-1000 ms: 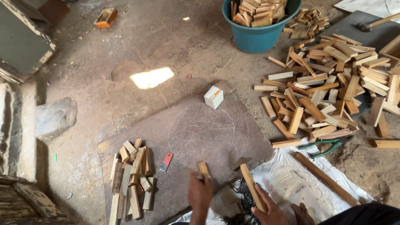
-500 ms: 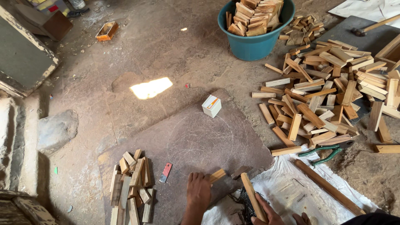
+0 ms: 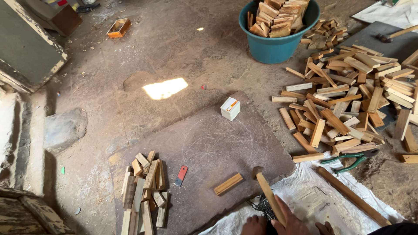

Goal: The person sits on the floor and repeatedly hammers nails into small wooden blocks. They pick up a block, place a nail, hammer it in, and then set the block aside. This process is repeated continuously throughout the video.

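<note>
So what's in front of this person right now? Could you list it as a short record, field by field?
Right hand: grips a hammer by its wooden handle
Left hand: low at the frame edge, grip unclear
On the flat slab: one wooden block, a small white box, a red tool
Left pile: cut wood pieces
Right heap: many more pieces
Blue tub: full of wood

A dusty brown dirt floor (image 3: pixel 174 48) fills the scene, with one bright patch of sunlight (image 3: pixel 165 88) on it towards the left of centre. A flat dark stone slab (image 3: pixel 209 143) lies near the middle. At the far left stands a worn grey-painted wooden board (image 3: pixel 26 48); a crumpled white woven sack (image 3: pixel 313 200) lies at the near right.
</note>
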`<control>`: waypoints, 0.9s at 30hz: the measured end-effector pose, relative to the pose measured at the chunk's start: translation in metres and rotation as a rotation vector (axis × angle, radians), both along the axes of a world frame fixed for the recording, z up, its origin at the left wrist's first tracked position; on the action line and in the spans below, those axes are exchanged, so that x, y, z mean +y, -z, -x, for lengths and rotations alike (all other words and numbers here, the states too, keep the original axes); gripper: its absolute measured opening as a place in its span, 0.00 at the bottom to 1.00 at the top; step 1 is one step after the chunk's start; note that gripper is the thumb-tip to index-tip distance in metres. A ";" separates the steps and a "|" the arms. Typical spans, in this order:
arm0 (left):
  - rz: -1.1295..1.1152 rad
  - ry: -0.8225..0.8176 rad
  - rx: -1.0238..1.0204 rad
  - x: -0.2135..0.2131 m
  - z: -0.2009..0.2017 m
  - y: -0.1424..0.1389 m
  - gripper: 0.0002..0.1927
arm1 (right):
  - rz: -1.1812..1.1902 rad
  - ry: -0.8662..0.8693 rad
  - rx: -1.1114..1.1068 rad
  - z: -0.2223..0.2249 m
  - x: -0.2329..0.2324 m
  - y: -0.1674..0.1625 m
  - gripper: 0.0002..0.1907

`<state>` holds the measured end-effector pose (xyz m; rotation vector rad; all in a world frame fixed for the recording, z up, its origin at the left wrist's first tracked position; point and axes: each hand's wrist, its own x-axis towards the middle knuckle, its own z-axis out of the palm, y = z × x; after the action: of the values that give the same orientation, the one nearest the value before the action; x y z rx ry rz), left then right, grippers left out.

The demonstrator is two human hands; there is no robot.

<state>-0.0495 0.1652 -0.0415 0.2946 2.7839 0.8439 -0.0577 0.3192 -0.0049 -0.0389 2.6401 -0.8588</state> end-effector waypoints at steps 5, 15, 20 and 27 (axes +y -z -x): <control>-0.101 -0.008 0.008 -0.001 -0.010 -0.006 0.19 | -0.165 0.011 -0.054 0.006 -0.024 -0.017 0.47; -0.336 -0.101 -0.026 -0.005 -0.028 0.016 0.13 | 0.121 -0.042 -0.025 0.004 -0.018 -0.003 0.47; -0.278 -0.254 -0.236 0.004 -0.030 0.014 0.11 | 0.245 0.040 0.039 -0.018 0.010 0.001 0.45; -0.179 -0.218 -0.170 0.007 -0.039 0.010 0.08 | 0.476 0.231 -0.276 -0.031 0.004 -0.028 0.44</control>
<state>-0.0104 0.1722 -0.0510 -0.0532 2.6182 1.1158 -0.0267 0.3229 0.0231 0.2482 2.1624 -1.4404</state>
